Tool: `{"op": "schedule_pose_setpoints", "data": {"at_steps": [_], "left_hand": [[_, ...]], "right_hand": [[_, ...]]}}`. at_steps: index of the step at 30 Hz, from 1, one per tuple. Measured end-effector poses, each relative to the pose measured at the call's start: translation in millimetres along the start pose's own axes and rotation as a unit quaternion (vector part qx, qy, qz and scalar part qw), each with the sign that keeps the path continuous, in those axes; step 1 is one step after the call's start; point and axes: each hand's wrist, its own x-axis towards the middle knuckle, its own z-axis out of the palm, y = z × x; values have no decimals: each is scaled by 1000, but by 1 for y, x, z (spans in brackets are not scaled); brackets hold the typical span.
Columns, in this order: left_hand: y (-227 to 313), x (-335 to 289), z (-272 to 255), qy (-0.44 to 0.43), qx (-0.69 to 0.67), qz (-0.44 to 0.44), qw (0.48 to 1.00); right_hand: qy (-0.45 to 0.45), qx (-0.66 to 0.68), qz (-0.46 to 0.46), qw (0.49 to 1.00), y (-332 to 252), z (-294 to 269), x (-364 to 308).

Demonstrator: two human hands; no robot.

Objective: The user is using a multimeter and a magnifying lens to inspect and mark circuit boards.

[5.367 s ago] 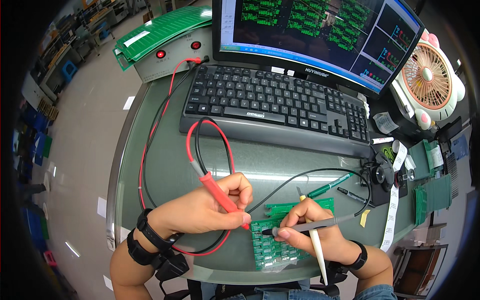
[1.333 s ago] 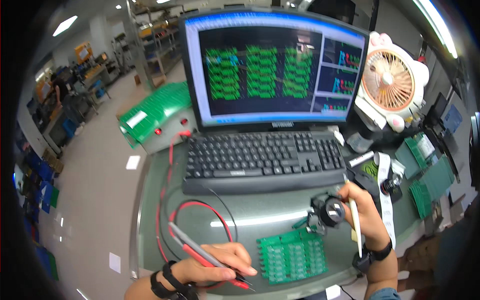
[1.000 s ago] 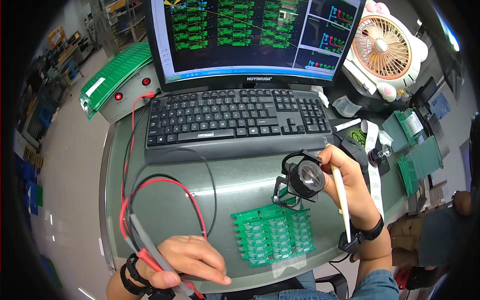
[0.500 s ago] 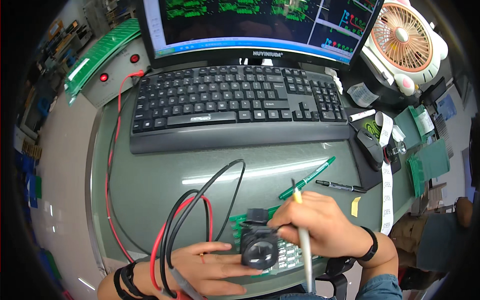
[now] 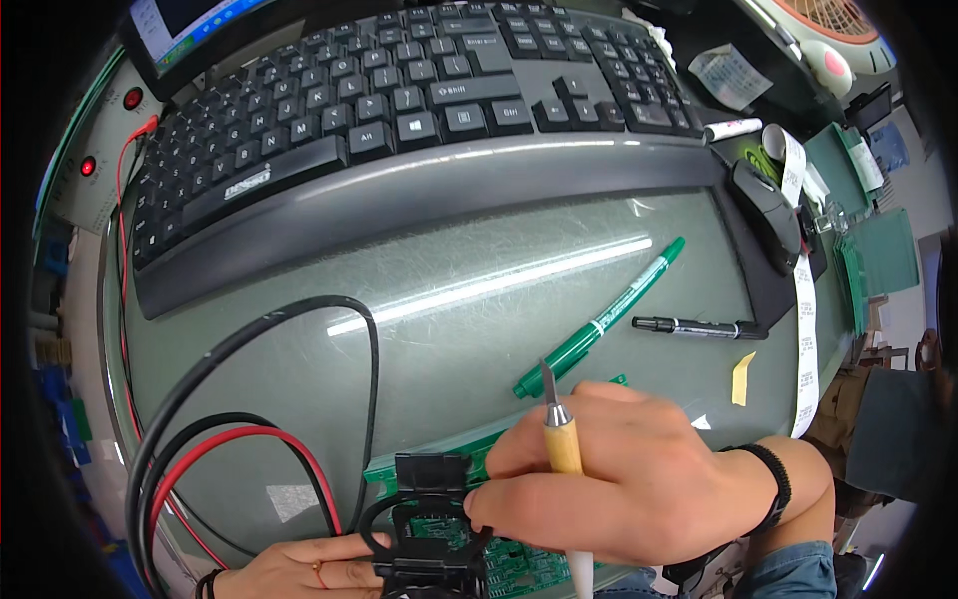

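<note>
Your left hand (image 5: 319, 567) is lying near left, fingers stretching right; I cannot tell whether they are gripping. The loupe (image 5: 429, 555) is standing over the board (image 5: 529, 566), long axis running near-far, left of your bent right hand (image 5: 619, 479), whose fingers are pinching it and the knife (image 5: 564, 444).

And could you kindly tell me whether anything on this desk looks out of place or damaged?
Nothing looks spilled or broken. One oddity: the right hand holds a pale-handled knife, blade bare and pointing away, while also holding the black magnifier. A loose yellow scrap lies near the black marker.
</note>
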Motion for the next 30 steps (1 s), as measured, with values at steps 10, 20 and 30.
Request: {"op": "schedule_pose_setpoints", "data": {"at_steps": [10, 20, 30], "left_hand": [[-12, -1, 1, -11, -88, -107, 990], [-7, -1, 1, -27, -7, 4, 1000], [-8, 1, 6, -25, -20, 0, 999]], "right_hand": [[48, -22, 31, 998, -2, 11, -1], [179, 78, 84, 977, -14, 15, 6], [23, 96, 286, 953, -17, 2, 12]]}}
